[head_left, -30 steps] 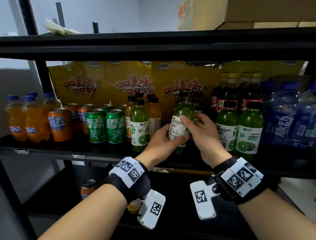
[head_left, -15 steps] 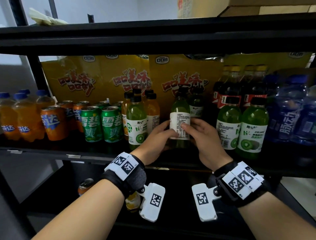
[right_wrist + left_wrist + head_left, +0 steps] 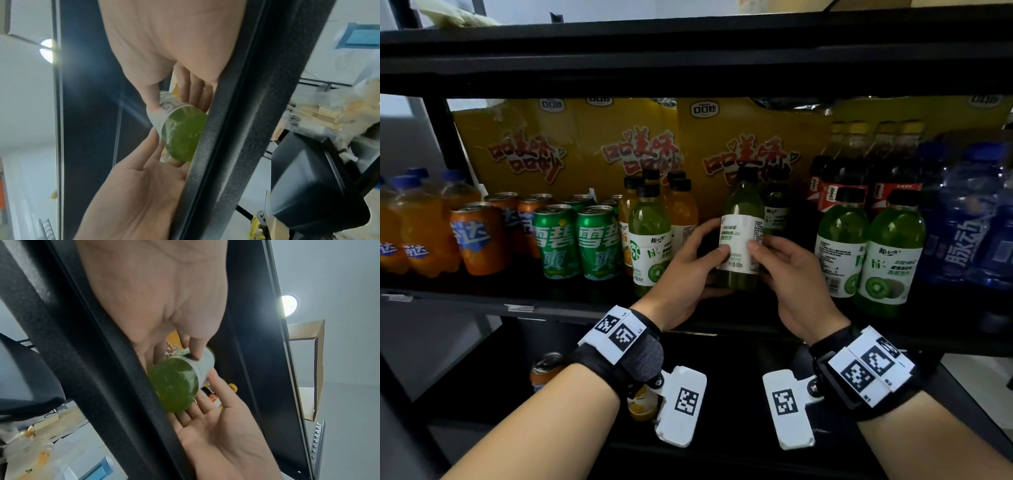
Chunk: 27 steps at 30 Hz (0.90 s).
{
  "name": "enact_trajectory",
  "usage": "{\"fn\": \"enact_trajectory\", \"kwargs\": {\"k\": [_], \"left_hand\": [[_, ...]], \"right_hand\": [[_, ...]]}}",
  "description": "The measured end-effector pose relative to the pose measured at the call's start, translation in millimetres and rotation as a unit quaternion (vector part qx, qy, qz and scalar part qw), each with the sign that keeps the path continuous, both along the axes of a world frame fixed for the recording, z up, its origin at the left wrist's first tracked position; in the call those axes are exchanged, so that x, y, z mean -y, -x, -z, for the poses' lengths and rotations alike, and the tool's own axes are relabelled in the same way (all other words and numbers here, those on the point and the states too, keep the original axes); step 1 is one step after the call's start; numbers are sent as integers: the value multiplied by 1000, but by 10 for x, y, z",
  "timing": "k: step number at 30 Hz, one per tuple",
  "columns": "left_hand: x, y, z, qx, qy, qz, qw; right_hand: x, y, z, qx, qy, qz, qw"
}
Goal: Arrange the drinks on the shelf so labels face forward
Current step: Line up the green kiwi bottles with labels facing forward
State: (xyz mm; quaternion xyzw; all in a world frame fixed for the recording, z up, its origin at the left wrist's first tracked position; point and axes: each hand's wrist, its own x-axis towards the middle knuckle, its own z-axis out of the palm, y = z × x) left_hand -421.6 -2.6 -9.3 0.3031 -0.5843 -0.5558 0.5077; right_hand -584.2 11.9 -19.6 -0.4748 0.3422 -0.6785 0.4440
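Observation:
A green kiwi drink bottle with a black cap stands upright at the front of the black shelf, its small-print label side towards me. My left hand holds it from the left, thumb on the label. My right hand holds it from the right, thumb on the label too. From below, the left wrist view shows the bottle's green base between my left hand and right hand. In the right wrist view the bottle sits between my right hand and left hand.
More kiwi bottles stand at the left and right. Green cans, orange cans and orange bottles fill the left, cola bottles and blue bottles the right. Yellow boxes line the back. The upper shelf hangs close overhead.
The kiwi bottle was tilted a second ago and now stands upright. Both hands have stayed on it, and their thumbs have shifted across the label.

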Motion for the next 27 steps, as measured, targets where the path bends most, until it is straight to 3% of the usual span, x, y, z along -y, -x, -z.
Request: {"fn": "enact_trajectory", "kwargs": {"k": [6, 10, 21, 27], "left_hand": [[-24, 2, 28, 26, 20, -32, 999], [-47, 2, -17, 42, -5, 10, 999], [-44, -18, -22, 21, 3, 13, 1000], [-24, -16, -52, 1, -52, 32, 998]], "right_hand": [[-38, -7, 13, -24, 13, -25, 999], [-27, -4, 13, -8, 13, -8, 1000], [-75, 13, -6, -26, 8, -45, 999], [-45, 9, 0, -7, -6, -10, 1000]]}}
